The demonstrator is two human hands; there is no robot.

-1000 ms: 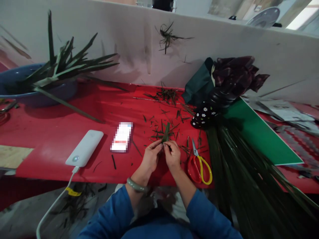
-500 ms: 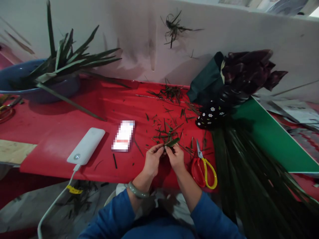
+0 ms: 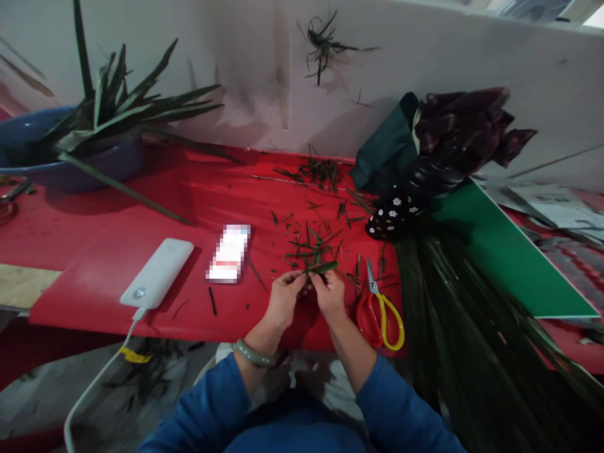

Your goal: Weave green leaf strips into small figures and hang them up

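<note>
Between my two hands is a green leaf strip (image 3: 323, 267), its broad end pointing right and upward. My left hand (image 3: 284, 297) pinches it at its left end, a bangle (image 3: 255, 354) on that wrist. Fingers of my right hand (image 3: 329, 296) are closed on the same strip, thumb close to the left one. The folds under my fingers are too small to make out. Just beyond my hands, leaf scraps (image 3: 315, 246) lie scattered on the red cloth (image 3: 189, 201). Scissors (image 3: 380, 311) with one red and one yellow handle lie right of my right hand.
A phone (image 3: 229, 253) and a white power bank (image 3: 158, 274) with a cable lie to the left. Behind them stands a blue basin (image 3: 106, 165) of long leaves. At right are a pile of long dark leaves (image 3: 453, 302), a green board (image 3: 509, 258) and a dark bag (image 3: 384, 148).
The whole view has shifted slightly, so things sit a little further left and higher. The leaf strip lies flatter now; both hands keep their hold on it.
</note>
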